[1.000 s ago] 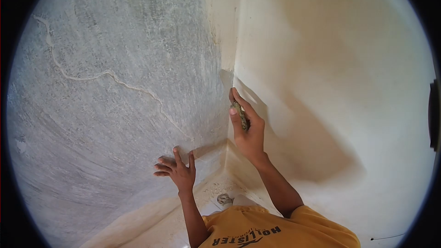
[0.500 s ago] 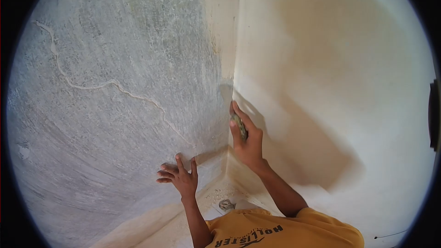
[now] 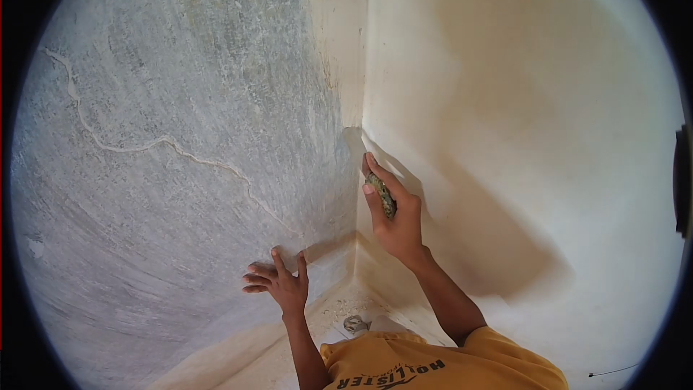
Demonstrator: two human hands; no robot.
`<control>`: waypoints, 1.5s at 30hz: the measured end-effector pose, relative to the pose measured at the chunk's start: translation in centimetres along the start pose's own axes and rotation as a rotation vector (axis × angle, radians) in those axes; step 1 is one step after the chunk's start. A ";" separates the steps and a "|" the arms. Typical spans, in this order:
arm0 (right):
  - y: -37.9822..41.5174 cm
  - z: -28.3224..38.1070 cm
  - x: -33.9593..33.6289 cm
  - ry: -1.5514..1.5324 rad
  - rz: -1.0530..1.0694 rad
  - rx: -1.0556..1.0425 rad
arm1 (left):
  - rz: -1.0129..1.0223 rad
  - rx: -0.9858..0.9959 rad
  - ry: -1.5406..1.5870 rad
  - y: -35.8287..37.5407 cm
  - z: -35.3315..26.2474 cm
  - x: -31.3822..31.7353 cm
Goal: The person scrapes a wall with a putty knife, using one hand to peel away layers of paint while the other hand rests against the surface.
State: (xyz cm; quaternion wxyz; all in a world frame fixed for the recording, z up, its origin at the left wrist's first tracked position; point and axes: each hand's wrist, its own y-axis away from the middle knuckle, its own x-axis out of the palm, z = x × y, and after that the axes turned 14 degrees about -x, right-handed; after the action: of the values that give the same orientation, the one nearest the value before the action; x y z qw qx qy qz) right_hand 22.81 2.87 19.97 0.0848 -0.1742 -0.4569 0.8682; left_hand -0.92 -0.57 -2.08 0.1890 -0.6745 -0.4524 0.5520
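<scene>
My right hand (image 3: 397,224) is wrapped round a scraper-like hand tool (image 3: 380,195) with a mottled grey-green handle. It is at the corner where the grey wall meets the cream wall, with the index finger stretched along the tool. I cannot make out its working end clearly against the shadow there. My left hand (image 3: 286,285) has its fingers spread against the lower part of the grey wall (image 3: 202,202), holding nothing. A pale, winding filled crack (image 3: 170,141) runs down that wall and ends just above this hand.
To the right stands the smooth cream wall (image 3: 505,195), with a broad shadow across it. Small crumbs (image 3: 346,303) lie at the foot of the corner, close to my foot (image 3: 355,323). A thin dark wire (image 3: 613,370) shows at the lower right.
The view has shifted slightly. My right hand has moved slightly right and down from the corner with the tool still in it. My left hand remains spread on the grey wall.
</scene>
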 end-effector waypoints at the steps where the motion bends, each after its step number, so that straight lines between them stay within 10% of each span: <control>1: 0.2 -0.4 0.2 0.001 -0.005 -0.021 | 0.001 0.000 -0.003 0.0 0.0 0.1; 45: -0.3 0.2 -0.4 -0.178 -0.005 0.073 | 0.025 0.061 -0.063 0.0 0.8 -0.7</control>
State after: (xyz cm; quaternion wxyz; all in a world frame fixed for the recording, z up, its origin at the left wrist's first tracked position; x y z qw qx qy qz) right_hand 23.12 2.80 20.41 0.0521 -0.0920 -0.4312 0.8960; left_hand -1.62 -1.32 -1.98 0.1881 -0.6564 -0.4327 0.5887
